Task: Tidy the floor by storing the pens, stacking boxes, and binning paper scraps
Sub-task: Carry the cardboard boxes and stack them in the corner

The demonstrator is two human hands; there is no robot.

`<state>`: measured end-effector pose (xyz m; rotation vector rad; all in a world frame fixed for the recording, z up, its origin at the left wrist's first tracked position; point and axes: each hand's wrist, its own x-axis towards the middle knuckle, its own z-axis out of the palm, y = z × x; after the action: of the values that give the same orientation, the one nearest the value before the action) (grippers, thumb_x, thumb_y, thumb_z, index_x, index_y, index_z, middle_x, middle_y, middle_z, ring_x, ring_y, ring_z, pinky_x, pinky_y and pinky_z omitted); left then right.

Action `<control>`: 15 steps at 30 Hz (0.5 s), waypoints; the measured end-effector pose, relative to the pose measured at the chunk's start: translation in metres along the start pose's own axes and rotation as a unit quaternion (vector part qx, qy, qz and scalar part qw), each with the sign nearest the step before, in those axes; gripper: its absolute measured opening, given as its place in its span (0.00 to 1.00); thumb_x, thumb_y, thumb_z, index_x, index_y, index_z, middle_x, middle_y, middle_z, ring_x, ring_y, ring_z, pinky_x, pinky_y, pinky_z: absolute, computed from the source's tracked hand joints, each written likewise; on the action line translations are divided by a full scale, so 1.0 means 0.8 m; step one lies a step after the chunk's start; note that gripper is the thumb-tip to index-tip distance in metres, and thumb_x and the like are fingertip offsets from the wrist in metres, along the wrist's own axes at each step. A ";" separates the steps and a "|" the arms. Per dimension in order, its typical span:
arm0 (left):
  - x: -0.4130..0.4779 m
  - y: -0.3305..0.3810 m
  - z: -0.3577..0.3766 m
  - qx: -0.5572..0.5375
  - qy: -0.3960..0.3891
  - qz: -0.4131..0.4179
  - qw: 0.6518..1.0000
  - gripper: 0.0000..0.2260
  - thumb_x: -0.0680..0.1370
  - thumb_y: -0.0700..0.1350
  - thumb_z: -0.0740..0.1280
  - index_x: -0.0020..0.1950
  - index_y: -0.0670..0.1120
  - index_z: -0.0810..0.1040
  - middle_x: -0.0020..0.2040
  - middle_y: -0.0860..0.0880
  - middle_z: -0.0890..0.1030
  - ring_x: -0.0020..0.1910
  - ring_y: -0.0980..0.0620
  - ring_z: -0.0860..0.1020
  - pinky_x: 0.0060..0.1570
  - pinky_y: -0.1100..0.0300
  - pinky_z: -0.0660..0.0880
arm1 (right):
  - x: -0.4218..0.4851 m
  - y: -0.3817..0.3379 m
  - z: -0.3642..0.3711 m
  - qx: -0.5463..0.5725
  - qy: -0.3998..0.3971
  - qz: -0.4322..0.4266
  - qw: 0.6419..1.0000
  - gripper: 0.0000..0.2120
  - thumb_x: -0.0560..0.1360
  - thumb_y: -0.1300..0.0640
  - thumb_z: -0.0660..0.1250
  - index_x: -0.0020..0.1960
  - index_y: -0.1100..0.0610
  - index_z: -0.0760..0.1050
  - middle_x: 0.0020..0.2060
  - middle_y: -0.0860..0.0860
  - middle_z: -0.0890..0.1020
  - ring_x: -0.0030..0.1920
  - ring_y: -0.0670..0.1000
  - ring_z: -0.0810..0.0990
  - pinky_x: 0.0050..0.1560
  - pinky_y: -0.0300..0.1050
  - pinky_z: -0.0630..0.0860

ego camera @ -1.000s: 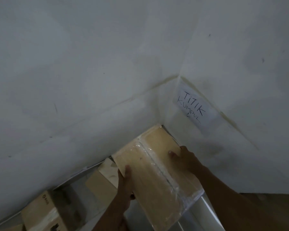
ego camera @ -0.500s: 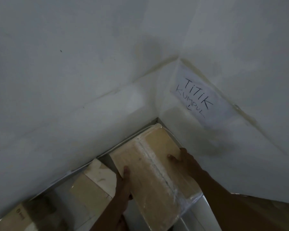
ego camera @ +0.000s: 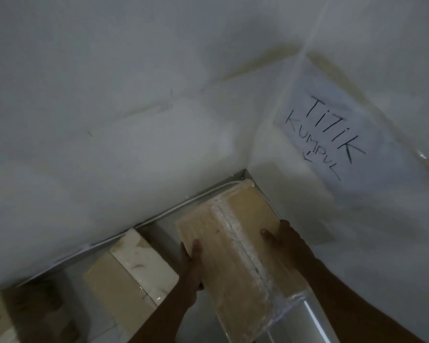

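Observation:
A long tan cardboard box (ego camera: 235,246) with clear tape down its middle lies in the corner where two white walls meet. My left hand (ego camera: 192,263) grips its left edge, thumb on top. My right hand (ego camera: 282,241) holds its right edge, fingers curled over the top. To the left on the floor sits a smaller tan and white box (ego camera: 131,273). A third brown box (ego camera: 0,315) shows at the bottom left edge, partly cut off. No pens or paper scraps are in view.
A white paper sign (ego camera: 332,134) reading "TITIK KUMPUL" with a down arrow is taped on the right wall above the corner. A thin white cable (ego camera: 159,214) runs along the base of the left wall. Pale floor tiles (ego camera: 203,318) lie below.
The view has closed in on the corner and shifted right. The held box has moved slightly deeper toward the corner. Both hands keep their hold on it.

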<state>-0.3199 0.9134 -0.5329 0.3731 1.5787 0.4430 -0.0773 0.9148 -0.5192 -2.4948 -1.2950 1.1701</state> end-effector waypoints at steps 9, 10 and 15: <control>0.145 -0.038 0.012 -0.033 -0.014 0.043 0.998 0.28 0.72 0.65 0.61 0.70 0.58 0.63 0.65 0.44 0.75 0.58 0.40 0.77 0.53 0.33 0.75 | 0.113 0.066 0.100 0.011 -0.009 -0.018 1.000 0.33 0.73 0.36 0.64 0.67 0.60 0.64 0.60 0.59 0.76 0.57 0.59 0.78 0.56 0.54 0.76; 0.164 -0.044 0.010 -0.034 -0.022 0.037 0.998 0.28 0.72 0.65 0.61 0.70 0.59 0.64 0.64 0.44 0.75 0.59 0.39 0.77 0.53 0.32 0.75 | 0.127 0.070 0.113 0.012 -0.008 -0.022 1.000 0.34 0.74 0.37 0.64 0.68 0.60 0.63 0.62 0.59 0.75 0.59 0.59 0.77 0.57 0.54 0.75; 0.234 -0.074 0.012 -0.024 -0.035 0.031 0.999 0.23 0.76 0.64 0.58 0.70 0.60 0.62 0.63 0.45 0.76 0.58 0.39 0.77 0.51 0.31 0.75 | 0.187 0.099 0.172 0.010 0.000 -0.026 1.000 0.37 0.74 0.37 0.63 0.73 0.59 0.57 0.67 0.60 0.70 0.63 0.60 0.74 0.61 0.53 0.73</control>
<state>-0.3188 0.9547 -0.7254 0.3983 1.4895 0.5099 -0.0659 0.9404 -0.7360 -2.4313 -1.3331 1.1669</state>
